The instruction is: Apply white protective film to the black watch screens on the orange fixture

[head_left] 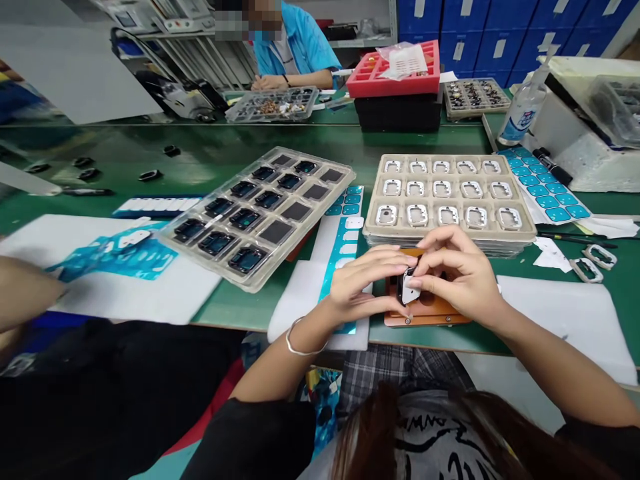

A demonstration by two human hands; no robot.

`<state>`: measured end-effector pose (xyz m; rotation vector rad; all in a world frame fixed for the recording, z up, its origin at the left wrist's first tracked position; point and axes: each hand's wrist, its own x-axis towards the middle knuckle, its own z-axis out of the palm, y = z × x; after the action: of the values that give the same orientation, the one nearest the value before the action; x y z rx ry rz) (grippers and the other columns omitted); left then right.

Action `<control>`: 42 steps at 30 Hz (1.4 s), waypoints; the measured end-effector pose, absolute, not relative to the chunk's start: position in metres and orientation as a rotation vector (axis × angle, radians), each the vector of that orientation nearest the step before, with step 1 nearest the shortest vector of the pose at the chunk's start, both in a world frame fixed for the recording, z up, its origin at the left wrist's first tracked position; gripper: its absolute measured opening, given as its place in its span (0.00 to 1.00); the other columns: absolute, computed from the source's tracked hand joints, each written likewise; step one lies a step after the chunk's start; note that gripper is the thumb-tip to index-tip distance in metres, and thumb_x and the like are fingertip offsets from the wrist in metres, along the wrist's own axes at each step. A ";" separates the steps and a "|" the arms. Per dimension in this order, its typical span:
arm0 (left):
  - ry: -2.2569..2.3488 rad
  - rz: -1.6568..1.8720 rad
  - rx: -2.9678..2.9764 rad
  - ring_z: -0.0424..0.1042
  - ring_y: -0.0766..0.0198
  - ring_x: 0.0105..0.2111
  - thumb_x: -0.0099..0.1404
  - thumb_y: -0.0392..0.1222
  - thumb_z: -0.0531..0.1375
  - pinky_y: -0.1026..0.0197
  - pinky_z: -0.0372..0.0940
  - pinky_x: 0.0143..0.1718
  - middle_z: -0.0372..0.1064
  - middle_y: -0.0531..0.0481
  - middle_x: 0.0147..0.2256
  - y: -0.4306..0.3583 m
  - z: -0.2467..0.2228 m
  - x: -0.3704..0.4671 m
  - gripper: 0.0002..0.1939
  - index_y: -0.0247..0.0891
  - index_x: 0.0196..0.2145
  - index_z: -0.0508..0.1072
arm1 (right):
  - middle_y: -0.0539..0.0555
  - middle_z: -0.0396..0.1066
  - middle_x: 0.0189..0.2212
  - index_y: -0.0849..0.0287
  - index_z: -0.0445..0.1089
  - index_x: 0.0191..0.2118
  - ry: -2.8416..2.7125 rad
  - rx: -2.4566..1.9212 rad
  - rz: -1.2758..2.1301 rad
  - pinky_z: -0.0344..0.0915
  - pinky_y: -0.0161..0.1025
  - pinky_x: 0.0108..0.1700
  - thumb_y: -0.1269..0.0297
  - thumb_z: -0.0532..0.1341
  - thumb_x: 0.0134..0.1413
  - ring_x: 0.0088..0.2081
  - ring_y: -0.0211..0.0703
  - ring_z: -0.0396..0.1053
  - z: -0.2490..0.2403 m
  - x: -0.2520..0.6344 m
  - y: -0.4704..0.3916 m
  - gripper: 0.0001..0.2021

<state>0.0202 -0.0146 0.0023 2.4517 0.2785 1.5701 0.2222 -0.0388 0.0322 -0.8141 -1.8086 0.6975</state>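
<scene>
My left hand [363,280] holds a small rounded part [411,288] with a white face and a dark edge, tilted up between its thumb and fingers. From the other side, my right hand [457,275] pinches the same part at its white face. Whether the white face is a separate piece, I cannot tell. Below both hands lies an orange fixture block [435,308], partly hidden by them. Just behind it stands a beige tray [373,223] of white square frames. A strip of blue film with white labels [345,250] lies beside my left hand.
A clear tray [255,277] of dark square parts sits tilted to the left. Two loose white frames [587,270] lie at right, near a white foam sheet [565,313]. A co-worker's arm [25,293] reaches in at left; another person [295,47] sits opposite.
</scene>
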 end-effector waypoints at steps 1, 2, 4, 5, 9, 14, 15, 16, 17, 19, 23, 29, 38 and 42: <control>0.281 1.573 2.457 0.79 0.55 0.47 0.54 0.49 0.72 0.48 0.75 0.52 0.79 0.40 0.46 -0.014 0.002 0.020 0.39 0.42 0.61 0.66 | 0.53 0.70 0.40 0.55 0.77 0.29 -1.830 -0.800 0.656 0.72 0.38 0.32 0.64 0.70 0.54 0.34 0.39 0.70 0.034 0.222 -0.040 0.04; 0.293 1.578 2.460 0.79 0.55 0.47 0.54 0.48 0.72 0.47 0.74 0.53 0.79 0.40 0.47 -0.013 0.001 0.018 0.38 0.42 0.61 0.67 | 0.53 0.70 0.39 0.55 0.77 0.29 -1.848 -0.783 0.598 0.72 0.39 0.33 0.66 0.69 0.55 0.35 0.40 0.70 0.036 0.222 -0.042 0.04; 0.333 1.613 2.440 0.79 0.55 0.48 0.55 0.48 0.71 0.45 0.73 0.55 0.78 0.42 0.48 -0.010 -0.001 0.014 0.35 0.44 0.59 0.69 | 0.53 0.71 0.37 0.54 0.76 0.30 -1.874 -0.731 0.471 0.72 0.39 0.35 0.69 0.67 0.57 0.38 0.42 0.71 0.040 0.222 -0.046 0.05; 0.358 1.650 2.405 0.78 0.55 0.48 0.56 0.47 0.71 0.44 0.72 0.56 0.78 0.42 0.49 -0.007 -0.002 0.012 0.33 0.45 0.58 0.70 | 0.52 0.72 0.36 0.54 0.75 0.30 -1.880 -0.700 0.423 0.72 0.39 0.36 0.70 0.66 0.57 0.38 0.42 0.72 0.043 0.223 -0.048 0.06; 0.410 1.803 2.068 0.77 0.54 0.50 0.58 0.47 0.71 0.46 0.73 0.55 0.78 0.46 0.50 0.002 -0.007 0.004 0.23 0.48 0.51 0.76 | 0.50 0.75 0.35 0.53 0.73 0.31 -1.831 -0.673 0.453 0.71 0.39 0.38 0.71 0.65 0.57 0.37 0.41 0.73 0.058 0.243 -0.047 0.06; 0.697 1.870 1.757 0.76 0.51 0.52 0.57 0.53 0.70 0.49 0.74 0.51 0.79 0.46 0.46 0.013 -0.013 -0.001 0.17 0.43 0.41 0.78 | 0.48 0.75 0.25 0.55 0.73 0.33 -2.003 -1.404 0.499 0.63 0.38 0.29 0.62 0.68 0.53 0.26 0.41 0.70 0.069 0.293 -0.025 0.04; 0.835 1.849 1.736 0.75 0.51 0.53 0.58 0.53 0.70 0.49 0.73 0.52 0.78 0.44 0.47 0.016 -0.015 -0.003 0.17 0.42 0.40 0.77 | 0.48 0.74 0.24 0.55 0.74 0.31 -2.112 -1.597 0.473 0.60 0.38 0.29 0.64 0.68 0.51 0.25 0.41 0.69 0.067 0.301 -0.020 0.04; 0.998 1.795 1.733 0.75 0.52 0.54 0.59 0.52 0.69 0.51 0.73 0.52 0.77 0.43 0.49 0.019 -0.017 -0.006 0.17 0.40 0.41 0.76 | 0.48 0.74 0.23 0.55 0.74 0.29 -2.228 -1.759 0.447 0.58 0.38 0.29 0.66 0.68 0.51 0.26 0.42 0.69 0.063 0.306 -0.016 0.03; 1.178 1.708 1.748 0.75 0.52 0.53 0.60 0.52 0.68 0.51 0.73 0.51 0.77 0.41 0.49 0.022 -0.019 -0.010 0.17 0.39 0.41 0.75 | 0.48 0.74 0.23 0.55 0.73 0.28 -2.341 -1.883 0.422 0.57 0.38 0.29 0.70 0.66 0.50 0.27 0.43 0.69 0.059 0.309 -0.012 0.04; 1.522 1.458 1.821 0.77 0.53 0.48 0.63 0.49 0.65 0.52 0.73 0.48 0.77 0.41 0.46 0.029 -0.023 -0.017 0.15 0.37 0.42 0.74 | 0.51 0.74 0.26 0.56 0.72 0.26 -2.508 -2.029 0.371 0.55 0.38 0.30 0.74 0.63 0.50 0.30 0.45 0.70 0.048 0.311 -0.006 0.07; 1.988 0.950 1.962 0.76 0.52 0.46 0.69 0.44 0.58 0.50 0.70 0.49 0.76 0.41 0.45 0.041 -0.030 -0.025 0.10 0.38 0.45 0.71 | 0.54 0.74 0.30 0.56 0.74 0.30 -2.564 -2.165 0.326 0.54 0.39 0.31 0.75 0.60 0.51 0.33 0.47 0.70 0.034 0.305 -0.004 0.07; 2.172 0.765 1.946 0.70 0.44 0.53 0.67 0.38 0.58 0.44 0.64 0.55 0.70 0.32 0.50 0.049 -0.038 -0.026 0.19 0.32 0.54 0.64 | 0.58 0.75 0.36 0.56 0.75 0.38 -2.610 -2.245 0.341 0.55 0.40 0.32 0.74 0.59 0.55 0.39 0.53 0.72 0.040 0.298 -0.005 0.10; 2.265 0.508 1.883 0.51 0.34 0.67 0.66 0.48 0.60 0.39 0.56 0.63 0.50 0.26 0.65 0.046 -0.038 -0.021 0.32 0.31 0.63 0.60 | 0.60 0.75 0.37 0.57 0.76 0.40 -2.643 -2.243 0.351 0.57 0.40 0.32 0.73 0.58 0.55 0.39 0.55 0.73 0.044 0.295 -0.006 0.12; 2.274 0.300 1.818 0.44 0.36 0.69 0.67 0.54 0.56 0.37 0.52 0.64 0.41 0.29 0.70 0.048 -0.032 -0.019 0.41 0.34 0.71 0.45 | 0.60 0.75 0.37 0.56 0.77 0.42 -2.632 -2.272 0.342 0.59 0.41 0.33 0.71 0.58 0.56 0.40 0.56 0.74 0.041 0.297 -0.006 0.12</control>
<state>-0.0195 0.0480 -0.0323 1.8179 2.2737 0.2999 0.2967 -0.0057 0.0414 -2.2716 -2.6315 0.3422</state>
